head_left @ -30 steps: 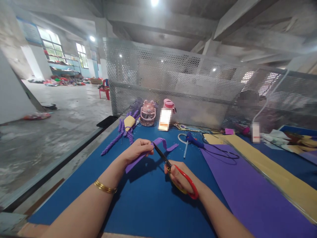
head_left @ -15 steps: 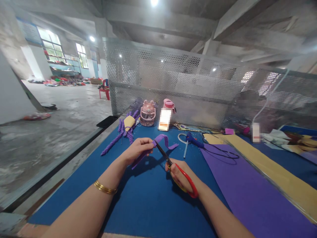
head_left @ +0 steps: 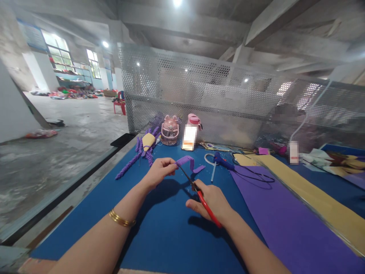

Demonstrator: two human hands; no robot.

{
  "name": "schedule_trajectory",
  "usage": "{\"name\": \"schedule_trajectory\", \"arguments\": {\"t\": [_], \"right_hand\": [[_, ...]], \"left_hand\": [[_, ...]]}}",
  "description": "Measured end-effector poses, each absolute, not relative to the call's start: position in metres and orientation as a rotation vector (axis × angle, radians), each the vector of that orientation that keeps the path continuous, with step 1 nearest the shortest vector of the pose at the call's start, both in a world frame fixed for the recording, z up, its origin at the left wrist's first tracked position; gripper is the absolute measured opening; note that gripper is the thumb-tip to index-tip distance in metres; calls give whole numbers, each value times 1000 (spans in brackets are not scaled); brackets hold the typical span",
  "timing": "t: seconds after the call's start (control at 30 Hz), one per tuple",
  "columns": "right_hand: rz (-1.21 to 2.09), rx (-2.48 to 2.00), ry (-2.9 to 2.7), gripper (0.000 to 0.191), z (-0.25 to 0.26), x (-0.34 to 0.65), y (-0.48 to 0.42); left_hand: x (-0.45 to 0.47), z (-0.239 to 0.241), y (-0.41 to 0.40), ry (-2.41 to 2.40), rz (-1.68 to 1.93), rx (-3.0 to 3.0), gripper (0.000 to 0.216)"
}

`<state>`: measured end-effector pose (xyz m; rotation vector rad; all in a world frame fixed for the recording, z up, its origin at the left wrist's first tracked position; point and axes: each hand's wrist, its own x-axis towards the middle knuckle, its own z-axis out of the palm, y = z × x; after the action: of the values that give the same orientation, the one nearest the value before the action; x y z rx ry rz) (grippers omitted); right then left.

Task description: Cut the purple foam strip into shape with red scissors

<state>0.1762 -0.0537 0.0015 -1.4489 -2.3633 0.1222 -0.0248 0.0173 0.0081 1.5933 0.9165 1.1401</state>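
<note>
My left hand is closed, pinching the near end of a curled purple strip between thumb and fingertips. The strip bends over to the right and its free end hangs above the table. In my right hand are red-handled scissors, with the thumb stretched out to the left. The dark blades point up and left, and their tips reach the strip close beside my left fingertips. Beyond the strip lies a blue glue gun with a clear stick in it.
A yellow and purple braided piece lies at the back left, near a pink cup. Purple sheet and yellow sheet cover the right side of the blue table. A perforated metal screen stands behind.
The scissors have turned edge-on, and my right thumb has swung out to the left. The purple length that hung below my left hand is no longer visible.
</note>
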Motion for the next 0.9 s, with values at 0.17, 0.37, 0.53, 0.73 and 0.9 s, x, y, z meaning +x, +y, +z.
{"name": "schedule_trajectory", "arguments": {"t": [0.17,0.37,0.53,0.73,0.9], "right_hand": [[58,-1454,-2365,45,0,176,-54],[-42,-1470,-2383,53,-2,175,-54],[-94,-1498,-2373,55,-3,174,-54],[-85,-1461,-2377,54,-4,174,-54],[-88,-1438,-2367,55,-5,173,-55]], "left_hand": [[-22,8,15,936,1196,1582,22],[-21,7,15,948,1227,1545,22],[-20,8,14,939,1250,1588,22],[-19,10,12,929,1262,1580,21],[-16,10,10,916,1287,1535,21]]}}
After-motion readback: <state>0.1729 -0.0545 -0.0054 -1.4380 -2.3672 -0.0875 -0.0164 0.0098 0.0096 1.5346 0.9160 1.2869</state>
